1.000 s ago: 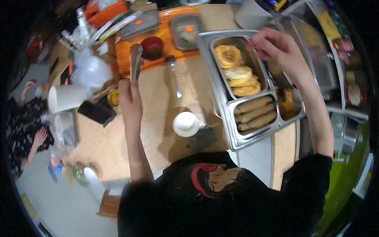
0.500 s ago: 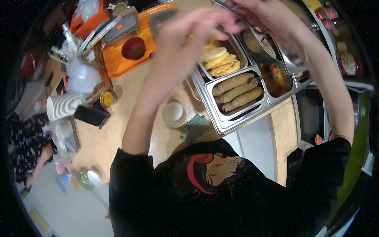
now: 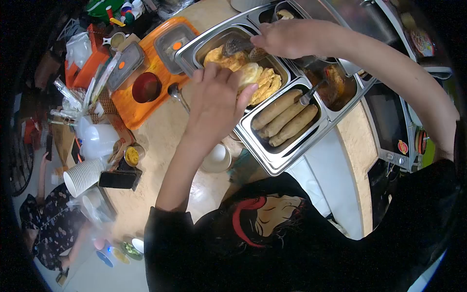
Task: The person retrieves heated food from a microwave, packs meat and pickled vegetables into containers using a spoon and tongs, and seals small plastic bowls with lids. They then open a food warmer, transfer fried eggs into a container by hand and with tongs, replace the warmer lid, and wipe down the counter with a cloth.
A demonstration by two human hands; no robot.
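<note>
My right hand (image 3: pixel 287 40) is closed round the handle end of a slotted spoon (image 3: pixel 236 46), its perforated head over the metal pan (image 3: pixel 286 73) of yellow fried eggs (image 3: pixel 266 82). At the pan's near left edge is my left hand (image 3: pixel 214 97), thumb spread from the bent fingers, holding nothing visible; it hides part of the eggs. In the neighbouring pan, long brown rolls (image 3: pixel 284 114) lie side by side, with a utensil handle (image 3: pixel 309 95) resting over them. Beside that, a pan of reddish-brown stew (image 3: pixel 334 85) stands in the same steel frame.
Left of the pans, an orange tray (image 3: pixel 127 109) bears a red bowl (image 3: pixel 146 87) and lidded containers. A white cup (image 3: pixel 217 158) stands near my left forearm. Stacked paper cups (image 3: pixel 82 176) and a phone (image 3: pixel 119 179) lie further left. Another person (image 3: pixel 53 224) is at the far left.
Both hands have come down from close to the camera. My right hand now holds the slotted spoon over the egg pan; my left hand has moved to the pan's edge. The view has shifted.
</note>
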